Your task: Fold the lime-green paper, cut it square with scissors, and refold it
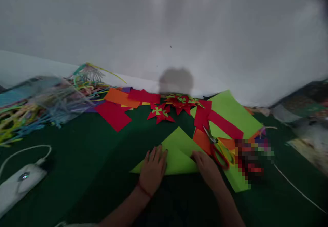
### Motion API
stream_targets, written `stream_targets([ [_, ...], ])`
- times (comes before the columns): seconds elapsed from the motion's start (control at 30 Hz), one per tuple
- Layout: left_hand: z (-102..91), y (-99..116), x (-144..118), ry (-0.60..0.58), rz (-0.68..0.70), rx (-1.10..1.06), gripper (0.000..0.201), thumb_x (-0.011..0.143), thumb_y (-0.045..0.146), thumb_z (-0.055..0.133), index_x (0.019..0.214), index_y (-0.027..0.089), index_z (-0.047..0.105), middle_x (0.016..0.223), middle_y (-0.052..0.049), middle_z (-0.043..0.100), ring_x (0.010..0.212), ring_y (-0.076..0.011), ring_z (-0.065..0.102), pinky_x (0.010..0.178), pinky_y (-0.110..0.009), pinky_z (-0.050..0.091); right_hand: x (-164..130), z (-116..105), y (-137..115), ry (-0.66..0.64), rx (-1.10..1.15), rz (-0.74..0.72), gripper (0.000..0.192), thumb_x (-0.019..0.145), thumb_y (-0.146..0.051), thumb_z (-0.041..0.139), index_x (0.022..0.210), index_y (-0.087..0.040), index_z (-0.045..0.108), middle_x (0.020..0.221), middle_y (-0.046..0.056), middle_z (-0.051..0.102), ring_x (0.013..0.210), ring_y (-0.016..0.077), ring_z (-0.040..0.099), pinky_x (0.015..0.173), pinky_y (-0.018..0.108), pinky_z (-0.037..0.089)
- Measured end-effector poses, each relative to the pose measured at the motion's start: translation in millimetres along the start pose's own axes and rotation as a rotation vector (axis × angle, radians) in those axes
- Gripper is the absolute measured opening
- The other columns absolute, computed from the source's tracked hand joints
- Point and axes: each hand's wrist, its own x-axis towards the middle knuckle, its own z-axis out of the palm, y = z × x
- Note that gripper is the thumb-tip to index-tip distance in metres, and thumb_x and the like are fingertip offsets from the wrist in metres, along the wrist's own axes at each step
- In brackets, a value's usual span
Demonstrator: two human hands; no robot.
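Folding in hand, by the look of it: left hand [153, 169] flat, fingers spread, pressing the near left part of a green paper triangle [179, 151] on the dark green cloth [89, 172]. Right hand [208, 170] at the triangle's right corner, fingers narrow, seemingly pinching or creasing the edge. Next move likely calls for a firm hold and an even crease. Just beside, red-handled scissors [217, 150] on orange and green sheets. Farther off, red paper pinwheels [160, 113], red strips [222, 124], plastic straws [38, 107] at far left.
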Motion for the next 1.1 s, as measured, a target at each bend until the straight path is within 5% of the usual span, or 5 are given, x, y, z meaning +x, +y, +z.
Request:
stream_targets([
  [0.23,5.6,-4,-1,0.013,0.057,-0.035,0.044,0.091,0.028,0.037,0.135,0.023,0.037,0.143,-0.009,0.034,0.129,-0.0244,0.033,0.101,-0.045,0.033,-3,22,7,0.078,-0.229,-0.198,0.021,0.085,-0.034,0.049,0.071,-0.019,0.055,0.082,0.005,0.056,0.081,0.0198,0.054,0.074,0.033,0.04],
  [0.43,0.4,-8,-2,-0.008,0.078,-0.104,0.054,0.09,0.046,0.035,0.138,0.022,0.03,0.146,-0.01,0.028,0.132,-0.0251,0.028,0.104,-0.046,0.029,-9,23,2,0.108,-0.233,-0.168,0.014,0.084,-0.028,0.052,0.074,-0.019,0.057,0.084,0.005,0.056,0.079,0.0186,0.054,0.075,0.034,0.041],
  [1.1,-13.7,15,8,-0.147,0.05,-0.176,0.047,0.089,0.037,0.038,0.135,0.025,0.036,0.144,-0.013,0.03,0.13,-0.029,0.031,0.102,-0.053,0.028,-7,0,-1,-0.002,-0.286,0.011,0.014,0.087,-0.024,0.045,0.082,-0.018,0.056,0.092,0.007,0.057,0.082,0.018,0.055,0.071,0.03,0.043],
])
